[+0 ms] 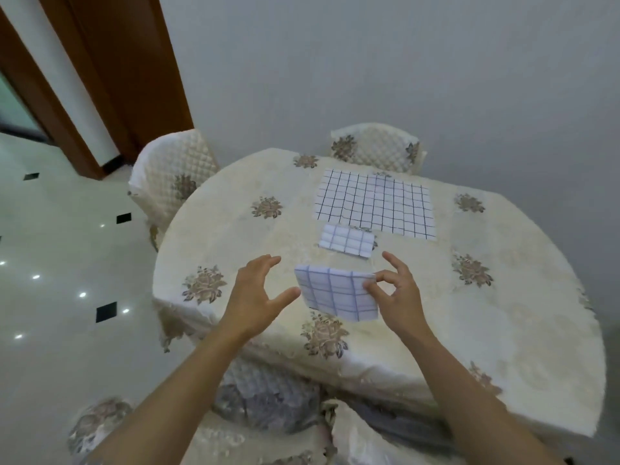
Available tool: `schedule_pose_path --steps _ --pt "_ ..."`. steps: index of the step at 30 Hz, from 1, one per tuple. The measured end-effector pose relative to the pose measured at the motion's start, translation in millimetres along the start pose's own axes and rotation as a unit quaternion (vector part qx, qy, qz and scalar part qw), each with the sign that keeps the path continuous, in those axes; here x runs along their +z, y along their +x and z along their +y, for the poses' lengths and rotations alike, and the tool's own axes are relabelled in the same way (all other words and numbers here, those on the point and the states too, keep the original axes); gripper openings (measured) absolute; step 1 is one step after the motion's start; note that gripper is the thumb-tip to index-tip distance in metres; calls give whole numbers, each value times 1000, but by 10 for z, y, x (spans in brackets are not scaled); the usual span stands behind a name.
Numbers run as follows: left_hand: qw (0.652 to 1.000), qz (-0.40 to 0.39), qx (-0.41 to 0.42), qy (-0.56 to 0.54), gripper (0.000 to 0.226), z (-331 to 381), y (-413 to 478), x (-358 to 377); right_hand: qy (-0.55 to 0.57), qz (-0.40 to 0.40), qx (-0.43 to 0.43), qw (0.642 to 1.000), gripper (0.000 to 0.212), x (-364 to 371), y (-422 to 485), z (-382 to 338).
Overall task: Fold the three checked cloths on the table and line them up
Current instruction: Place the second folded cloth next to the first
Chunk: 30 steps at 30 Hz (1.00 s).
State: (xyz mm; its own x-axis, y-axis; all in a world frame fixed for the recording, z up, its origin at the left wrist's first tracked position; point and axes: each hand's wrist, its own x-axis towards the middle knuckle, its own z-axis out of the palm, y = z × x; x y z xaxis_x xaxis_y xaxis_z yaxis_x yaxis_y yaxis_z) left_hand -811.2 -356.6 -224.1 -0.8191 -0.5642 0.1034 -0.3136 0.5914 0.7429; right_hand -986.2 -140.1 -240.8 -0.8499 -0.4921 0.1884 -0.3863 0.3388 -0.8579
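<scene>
Three white checked cloths are on or over the round table (pixel 503 323). The largest cloth (pixel 374 204) lies spread flat at the far side. A small folded cloth (pixel 347 241) rests just in front of it. A second folded cloth (pixel 337 293) is lifted above the table, pinched at its right edge between thumb and fingers of my right hand (pixel 397 293). My left hand (pixel 256 293) hovers just left of that cloth with fingers spread, its thumb close to the cloth's left edge but not gripping it.
The table wears a cream floral tablecloth that hangs over its edge. Quilted covered chairs stand at the far left (pixel 171 182), far side (pixel 377 147) and near edge (pixel 268 397). A glossy tiled floor (pixel 67 263) lies to the left, a grey wall behind.
</scene>
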Motion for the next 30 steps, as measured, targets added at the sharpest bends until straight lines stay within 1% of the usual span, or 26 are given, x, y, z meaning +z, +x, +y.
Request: schedule_pose_path --steps 4,8,14,19,24,27,30 --pt "1000 -17 18 -11 70 -211 321 -163 -9 20 35 999 11 219 -8 -189" --pt "998 -59 28 -13 71 -326 540 -104 -11 39 52 998 9 324 40 -264" --pt "995 -95 40 -10 71 -448 906 128 -2 63 103 993 9 454 273 58" --pt "995 -100 24 6 70 -520 1263 424 -15 30 137 990 13 569 575 457" --pt "995 -102 -3 6 68 -558 1629 750 32 -32 177 983 12 713 938 708" --pt "995 -96 -26 -10 66 -591 1832 871 48 -28 215 975 14 757 1153 859" --pt "995 -87 -43 -21 65 -646 1971 974 -7 -10 258 966 21 785 1352 1110"
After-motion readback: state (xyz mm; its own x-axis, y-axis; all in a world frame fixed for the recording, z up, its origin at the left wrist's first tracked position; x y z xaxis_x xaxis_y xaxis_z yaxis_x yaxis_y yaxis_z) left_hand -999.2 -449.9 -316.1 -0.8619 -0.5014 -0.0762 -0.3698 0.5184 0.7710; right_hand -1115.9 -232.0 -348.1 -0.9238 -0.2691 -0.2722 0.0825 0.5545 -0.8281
